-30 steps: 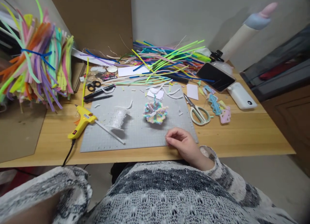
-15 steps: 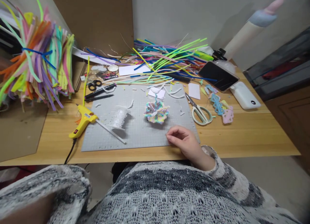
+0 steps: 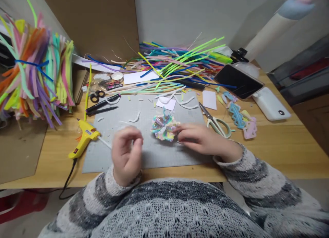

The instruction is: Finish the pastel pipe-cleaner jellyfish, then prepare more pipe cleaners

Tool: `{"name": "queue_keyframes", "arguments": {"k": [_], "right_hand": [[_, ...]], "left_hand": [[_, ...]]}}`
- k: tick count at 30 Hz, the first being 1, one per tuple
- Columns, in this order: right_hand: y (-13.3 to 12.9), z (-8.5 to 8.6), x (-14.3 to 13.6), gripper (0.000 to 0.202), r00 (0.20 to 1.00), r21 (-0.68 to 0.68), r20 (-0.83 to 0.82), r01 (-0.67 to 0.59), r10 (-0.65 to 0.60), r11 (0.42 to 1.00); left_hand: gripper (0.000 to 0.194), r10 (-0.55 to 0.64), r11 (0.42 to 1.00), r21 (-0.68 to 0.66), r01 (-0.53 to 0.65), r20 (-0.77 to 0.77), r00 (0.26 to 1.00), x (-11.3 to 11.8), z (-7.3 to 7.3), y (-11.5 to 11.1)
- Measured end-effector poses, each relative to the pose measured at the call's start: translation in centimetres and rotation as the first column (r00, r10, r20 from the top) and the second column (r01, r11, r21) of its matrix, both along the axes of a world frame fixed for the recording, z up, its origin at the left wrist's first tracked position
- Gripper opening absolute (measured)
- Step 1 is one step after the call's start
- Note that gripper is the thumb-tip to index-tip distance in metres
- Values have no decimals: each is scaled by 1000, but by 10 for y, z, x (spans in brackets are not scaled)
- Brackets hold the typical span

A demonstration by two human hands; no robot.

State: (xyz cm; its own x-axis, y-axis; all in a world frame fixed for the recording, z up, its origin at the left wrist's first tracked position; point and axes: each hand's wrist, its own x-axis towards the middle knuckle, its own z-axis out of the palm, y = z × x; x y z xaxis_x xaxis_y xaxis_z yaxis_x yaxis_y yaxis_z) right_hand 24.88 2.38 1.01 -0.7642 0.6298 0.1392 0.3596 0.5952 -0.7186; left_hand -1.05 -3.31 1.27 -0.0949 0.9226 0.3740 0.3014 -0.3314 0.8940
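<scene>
A ruffled pastel flower-like piece (image 3: 164,130) of pink, yellow and turquoise pipe cleaner lies on the grey cutting mat (image 3: 159,159), a turquoise stem curling from its far side. My right hand (image 3: 203,138) is at its right edge, thumb and fingers pinched together; whatever lies between them is too small to make out. My left hand (image 3: 127,155) hovers over the mat's left half, fingers curled toward the thumb and blurred. Anything in that hand is hidden. The spool of clear thread is hidden behind it.
A yellow glue gun (image 3: 84,137) with its cord lies at left. Scissors (image 3: 216,123) rest on the right, near hair clips (image 3: 238,116), a phone (image 3: 239,81) and a white power bank (image 3: 271,103). Pipe cleaners (image 3: 174,66) spread along the back; a tied bundle (image 3: 36,70) stands left.
My left hand has come in from the lower left over the mat, in front of the spool. My right hand has moved up to the flower-like piece's edge. The view has shifted slightly.
</scene>
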Motion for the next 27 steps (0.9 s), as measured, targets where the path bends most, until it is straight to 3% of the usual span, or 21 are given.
{"name": "queue_keyframes", "arguments": {"k": [5,9,12,17,19,23,27], "right_hand": [[-16,-11,-12,13,997,53,-68,32,-29,998],[-32,-13,-23,12,984,-28,-174,36,-40,999],[-37,-14,-26,8,962,25,-267,66,-57,998],[-32,-14,-22,12,904,86,-276,361,-326,928],[-30,-14,-21,10,889,101,-257,414,-379,904],[-28,-18,-24,7,904,100,-240,387,-355,917],[-29,-22,-26,8,909,89,-241,370,-340,925]], "left_hand": [[32,-231,970,-123,208,-221,947,6,-12,12],[37,-236,968,-148,204,-247,940,3,-11,11],[39,-236,966,-172,192,-283,930,3,-11,13],[36,-249,961,-202,189,-337,908,7,-12,19],[33,-235,969,-171,179,-414,879,9,-13,20],[30,-217,975,-153,159,-543,811,11,-16,21],[31,-258,964,-192,181,-543,799,12,-19,20]]}}
